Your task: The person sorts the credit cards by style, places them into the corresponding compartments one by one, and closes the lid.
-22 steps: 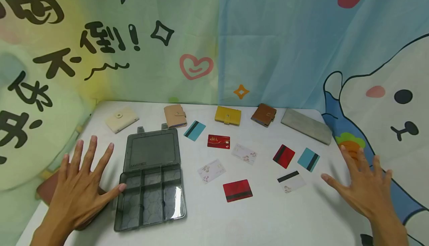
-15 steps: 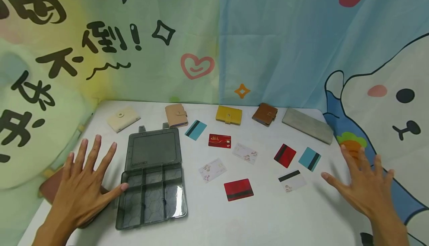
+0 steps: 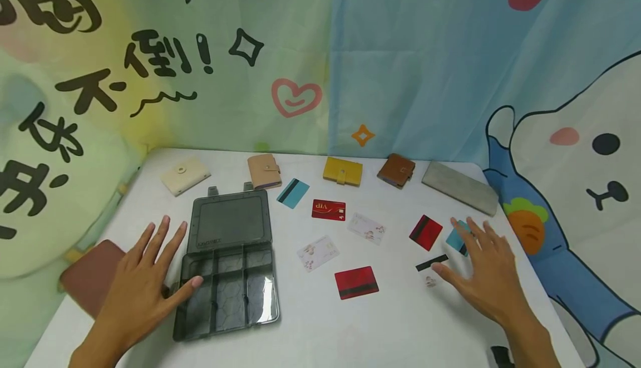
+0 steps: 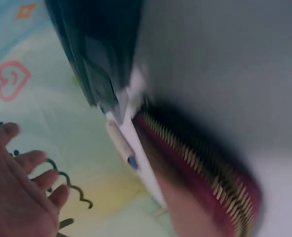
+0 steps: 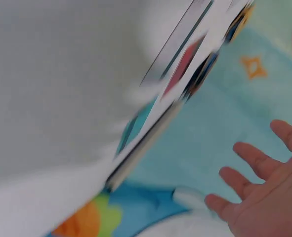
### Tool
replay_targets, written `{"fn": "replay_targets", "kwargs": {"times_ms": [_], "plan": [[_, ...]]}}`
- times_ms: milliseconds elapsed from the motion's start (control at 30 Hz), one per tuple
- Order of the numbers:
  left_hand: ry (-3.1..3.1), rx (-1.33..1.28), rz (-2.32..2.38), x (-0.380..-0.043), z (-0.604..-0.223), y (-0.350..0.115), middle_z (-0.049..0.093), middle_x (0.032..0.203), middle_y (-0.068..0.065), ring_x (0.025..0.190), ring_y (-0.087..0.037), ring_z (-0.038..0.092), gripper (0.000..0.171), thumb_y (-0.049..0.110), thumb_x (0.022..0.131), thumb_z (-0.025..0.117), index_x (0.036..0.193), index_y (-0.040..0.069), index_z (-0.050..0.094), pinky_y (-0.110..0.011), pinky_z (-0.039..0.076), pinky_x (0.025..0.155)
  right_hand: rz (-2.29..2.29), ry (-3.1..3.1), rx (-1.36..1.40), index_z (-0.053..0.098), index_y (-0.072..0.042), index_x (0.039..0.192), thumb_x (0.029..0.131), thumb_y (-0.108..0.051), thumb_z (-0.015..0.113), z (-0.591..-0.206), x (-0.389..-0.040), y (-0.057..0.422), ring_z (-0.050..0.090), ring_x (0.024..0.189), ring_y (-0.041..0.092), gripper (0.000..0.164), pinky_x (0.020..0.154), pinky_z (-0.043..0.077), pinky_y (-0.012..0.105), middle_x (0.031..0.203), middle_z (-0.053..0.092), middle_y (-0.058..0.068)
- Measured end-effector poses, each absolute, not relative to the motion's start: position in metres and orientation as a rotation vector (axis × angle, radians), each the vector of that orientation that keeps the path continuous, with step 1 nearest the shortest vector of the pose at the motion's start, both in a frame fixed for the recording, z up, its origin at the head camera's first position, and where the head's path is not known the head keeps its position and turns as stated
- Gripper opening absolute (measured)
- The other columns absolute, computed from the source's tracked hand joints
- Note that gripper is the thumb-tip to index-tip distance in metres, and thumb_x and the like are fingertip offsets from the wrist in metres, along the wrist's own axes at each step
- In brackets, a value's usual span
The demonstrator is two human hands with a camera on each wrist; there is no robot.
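Note:
My left hand hovers with spread fingers beside the dark translucent divided case, its thumb over the case's left edge. A brown zip wallet lies partly behind that hand; its toothed zipper shows in the left wrist view. Over the table's right side my right hand hangs with fingers apart, holding nothing. It partly covers a blue striped card and a white card with a black stripe. Just left of it lies a red striped card.
Along the back lie a cream wallet, a tan wallet, a yellow wallet, a brown wallet and a grey long wallet. Mid-table are a red VIP card, another red card, floral cards and a blue card.
My right hand has moved left and inward over the blue and white cards. The left hand has shifted slightly right and down, uncovering more of the brown zip wallet.

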State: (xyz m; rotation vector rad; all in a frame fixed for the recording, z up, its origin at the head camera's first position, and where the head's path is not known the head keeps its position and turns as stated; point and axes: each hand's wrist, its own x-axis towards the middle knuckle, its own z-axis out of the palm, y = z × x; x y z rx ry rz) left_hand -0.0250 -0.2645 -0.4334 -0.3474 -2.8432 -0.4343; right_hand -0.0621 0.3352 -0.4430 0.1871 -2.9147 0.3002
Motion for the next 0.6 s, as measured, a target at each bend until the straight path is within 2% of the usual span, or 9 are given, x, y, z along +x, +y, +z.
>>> {"fn": "replay_targets", "kwargs": {"times_ms": [67, 100, 167, 267, 333, 400, 433, 467, 600], "plan": [[-2.815, -0.334, -0.613, -0.02, -0.438, -0.261, 0.019, 0.166, -0.014, 0.15, -0.043, 0.022, 0.09, 0.044, 0.087, 0.073, 0.16, 0.026, 0.023, -0.066, 0.023, 0.113, 0.374, -2.918, 0.253, 0.028, -0.025, 0.158, 0.076, -0.061, 0.076, -0.445, -0.062, 0.316, 0.019, 0.149, 0.048, 0.102, 0.116, 0.004, 0.075, 0.158, 0.034, 0.023], [-2.799, -0.32, -0.696, -0.017, -0.44, -0.259, 0.025, 0.164, -0.017, 0.146, -0.044, 0.028, 0.088, 0.037, 0.088, 0.075, 0.159, 0.025, 0.025, -0.063, 0.025, 0.114, 0.414, -2.923, 0.285, 0.03, -0.025, 0.157, 0.075, -0.06, 0.078, -0.446, -0.062, 0.306, 0.022, 0.148, 0.046, 0.101, 0.116, 0.008, 0.075, 0.157, 0.036, 0.021], [-2.776, -0.272, -0.825, -0.012, -0.445, -0.256, 0.046, 0.149, -0.019, 0.12, -0.035, 0.055, 0.085, 0.028, 0.088, 0.076, 0.158, 0.026, 0.028, -0.044, 0.038, 0.109, 0.477, -2.935, 0.343, 0.034, -0.029, 0.156, 0.072, -0.059, 0.081, -0.448, -0.061, 0.288, 0.029, 0.145, 0.041, 0.101, 0.115, 0.016, 0.075, 0.156, 0.041, 0.015], [-2.757, -0.193, -0.988, -0.005, -0.451, -0.253, 0.056, 0.137, -0.018, 0.105, -0.033, 0.064, 0.081, 0.018, 0.09, 0.074, 0.157, 0.028, 0.03, -0.016, 0.046, 0.095, 0.583, -2.956, 0.416, 0.04, -0.037, 0.151, 0.069, -0.059, 0.084, -0.45, -0.06, 0.264, 0.039, 0.139, 0.031, 0.096, 0.111, 0.028, 0.072, 0.149, 0.049, 0.004], [-2.756, -0.155, -1.073, -0.002, -0.454, -0.252, 0.058, 0.134, -0.018, 0.101, -0.034, 0.068, 0.078, 0.015, 0.092, 0.071, 0.157, 0.029, 0.03, -0.002, 0.044, 0.086, 0.627, -2.98, 0.469, 0.043, -0.039, 0.148, 0.069, -0.06, 0.084, -0.451, -0.059, 0.249, 0.044, 0.134, 0.025, 0.091, 0.109, 0.033, 0.07, 0.144, 0.053, -0.002], [-2.735, -0.141, -1.155, -0.001, -0.458, -0.252, 0.053, 0.143, -0.022, 0.12, -0.043, 0.06, 0.076, 0.009, 0.093, 0.069, 0.156, 0.027, 0.031, -0.001, 0.042, 0.092, 0.669, -3.005, 0.516, 0.049, -0.039, 0.144, 0.068, -0.06, 0.085, -0.453, -0.058, 0.235, 0.049, 0.126, 0.02, 0.087, 0.107, 0.039, 0.064, 0.137, 0.057, -0.006], [-2.721, -0.138, -1.192, -0.001, -0.46, -0.252, 0.053, 0.142, -0.023, 0.123, -0.036, 0.06, 0.074, 0.006, 0.093, 0.068, 0.156, 0.026, 0.033, -0.001, 0.043, 0.092, 0.671, -3.022, 0.537, 0.052, -0.038, 0.142, 0.067, -0.059, 0.085, -0.454, -0.058, 0.229, 0.05, 0.123, 0.018, 0.084, 0.106, 0.041, 0.061, 0.133, 0.059, -0.007], [-2.707, -0.131, -1.215, -0.001, -0.462, -0.252, 0.054, 0.142, -0.023, 0.126, -0.026, 0.059, 0.073, 0.004, 0.093, 0.067, 0.155, 0.025, 0.034, 0.003, 0.037, 0.093, 0.667, -3.037, 0.563, 0.055, -0.037, 0.14, 0.067, -0.058, 0.086, -0.455, -0.058, 0.223, 0.052, 0.119, 0.016, 0.082, 0.105, 0.044, 0.058, 0.13, 0.061, -0.007], [-2.655, -0.128, -1.293, 0.0, -0.468, -0.252, 0.054, 0.142, -0.023, 0.121, 0.01, 0.05, 0.07, -0.005, 0.092, 0.065, 0.153, 0.016, 0.039, 0.001, 0.041, 0.093, 0.615, -3.116, 0.623, 0.065, -0.029, 0.13, 0.066, -0.05, 0.09, -0.458, -0.06, 0.202, 0.052, 0.107, 0.01, 0.072, 0.098, 0.05, 0.044, 0.118, 0.064, -0.007]]}}
